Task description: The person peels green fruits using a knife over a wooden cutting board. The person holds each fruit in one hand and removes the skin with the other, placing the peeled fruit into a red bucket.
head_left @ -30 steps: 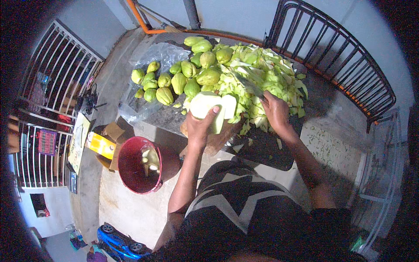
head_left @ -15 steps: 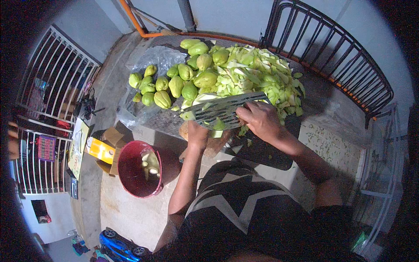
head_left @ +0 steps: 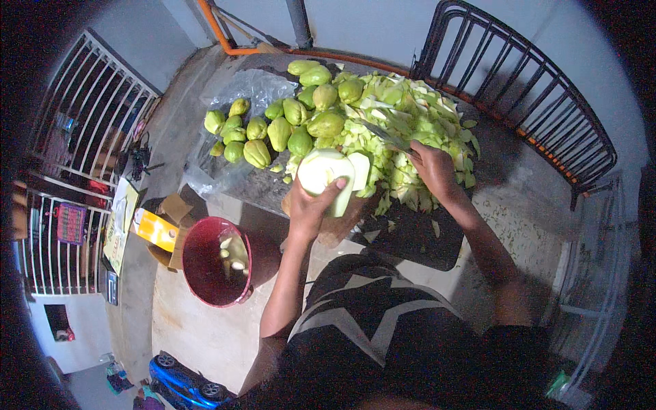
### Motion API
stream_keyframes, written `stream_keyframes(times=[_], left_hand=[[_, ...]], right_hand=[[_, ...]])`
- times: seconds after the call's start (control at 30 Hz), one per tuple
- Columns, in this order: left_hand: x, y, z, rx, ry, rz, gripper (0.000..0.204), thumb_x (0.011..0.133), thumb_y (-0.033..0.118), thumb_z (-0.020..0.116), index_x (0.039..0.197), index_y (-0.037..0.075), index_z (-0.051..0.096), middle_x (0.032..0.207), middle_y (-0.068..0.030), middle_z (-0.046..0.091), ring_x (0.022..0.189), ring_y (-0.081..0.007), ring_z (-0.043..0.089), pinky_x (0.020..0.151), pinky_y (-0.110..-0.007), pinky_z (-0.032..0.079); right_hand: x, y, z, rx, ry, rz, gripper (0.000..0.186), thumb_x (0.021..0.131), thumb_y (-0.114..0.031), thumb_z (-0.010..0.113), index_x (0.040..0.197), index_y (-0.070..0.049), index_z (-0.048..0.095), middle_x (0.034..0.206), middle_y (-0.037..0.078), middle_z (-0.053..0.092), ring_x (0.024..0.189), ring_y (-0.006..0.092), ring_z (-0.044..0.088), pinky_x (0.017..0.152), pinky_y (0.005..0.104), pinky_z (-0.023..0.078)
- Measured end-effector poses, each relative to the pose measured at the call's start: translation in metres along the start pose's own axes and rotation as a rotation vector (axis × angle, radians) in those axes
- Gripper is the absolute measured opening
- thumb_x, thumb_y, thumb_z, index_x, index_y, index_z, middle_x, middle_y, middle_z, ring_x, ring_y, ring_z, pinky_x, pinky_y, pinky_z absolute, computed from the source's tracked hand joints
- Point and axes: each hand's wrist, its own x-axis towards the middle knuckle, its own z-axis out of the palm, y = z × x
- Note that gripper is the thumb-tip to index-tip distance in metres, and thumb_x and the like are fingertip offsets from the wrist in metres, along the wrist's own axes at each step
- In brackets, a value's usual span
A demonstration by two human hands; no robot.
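The left grip (head_left: 311,209) is holding a peeled fruit (head_left: 318,171); the right grip (head_left: 435,172) is clutching a knife (head_left: 385,136); peelings (head_left: 425,113) are lying heaped beyond the right grip.

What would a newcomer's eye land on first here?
The big heap of chayote peelings, upper centre, with whole green chayotes to its left. In front of them, the left hand holds a pale peeled chayote and the right hand a knife. A red bucket stands at the lower left.
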Motion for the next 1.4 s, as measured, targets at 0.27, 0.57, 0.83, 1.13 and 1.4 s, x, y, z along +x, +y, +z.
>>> stream_keyframes(times=[0.27, 0.57, 0.83, 1.13, 1.4], left_hand=[[0.001, -0.015, -0.003, -0.091, 0.034, -0.037, 0.028, 0.076, 0.013, 0.071, 0.095, 0.001, 0.055, 0.087, -0.0041, 0.061, 0.079, -0.0108, 0.056, 0.072, -0.027, 0.046], [-0.014, -0.029, -0.012, 0.002, 0.041, -0.151, 0.029, 0.083, 0.008, 0.057, 0.110, -0.001, 0.054, 0.103, -0.0069, 0.060, 0.091, -0.0140, 0.055, 0.078, -0.029, 0.046], [-0.013, -0.034, -0.017, 0.090, -0.002, -0.100, 0.029, 0.080, 0.011, 0.060, 0.106, -0.002, 0.056, 0.097, -0.0067, 0.062, 0.085, -0.0130, 0.058, 0.074, -0.027, 0.046], [-0.009, 0.000, 0.007, -0.192, 0.003, -0.098, 0.041, 0.076, 0.013, 0.072, 0.109, -0.001, 0.054, 0.096, -0.0069, 0.062, 0.084, -0.0134, 0.058, 0.076, -0.027, 0.047], [-0.003, -0.033, -0.001, 0.162, 0.070, 0.083, 0.045, 0.072, 0.006, 0.068, 0.112, -0.003, 0.049, 0.098, -0.0120, 0.062, 0.090, -0.0190, 0.058, 0.082, -0.031, 0.045]], right_hand=[[-0.007, -0.077, -0.036, 0.023, 0.018, -0.292, 0.023, 0.064, -0.003, 0.065, 0.083, -0.008, 0.053, 0.079, 0.014, 0.057, 0.076, 0.0350, 0.058, 0.063, 0.0434, 0.046], [-0.010, -0.095, -0.037, -0.033, 0.025, -0.467, 0.018, 0.065, -0.013, 0.064, 0.078, -0.010, 0.052, 0.072, 0.008, 0.051, 0.066, 0.0282, 0.057, 0.054, 0.0392, 0.044], [-0.009, -0.092, -0.028, -0.034, 0.035, -0.421, 0.022, 0.064, -0.005, 0.065, 0.080, -0.009, 0.051, 0.073, 0.008, 0.052, 0.066, 0.0292, 0.058, 0.057, 0.0403, 0.045], [-0.003, -0.025, -0.014, 0.077, 0.054, 0.121, 0.015, 0.077, -0.005, 0.058, 0.092, -0.005, 0.054, 0.079, 0.018, 0.060, 0.074, 0.0372, 0.060, 0.061, 0.0437, 0.047], [-0.021, -0.076, -0.035, -0.002, -0.054, -0.248, 0.023, 0.069, -0.010, 0.067, 0.087, -0.010, 0.052, 0.073, 0.014, 0.057, 0.070, 0.0337, 0.060, 0.059, 0.0434, 0.048]])
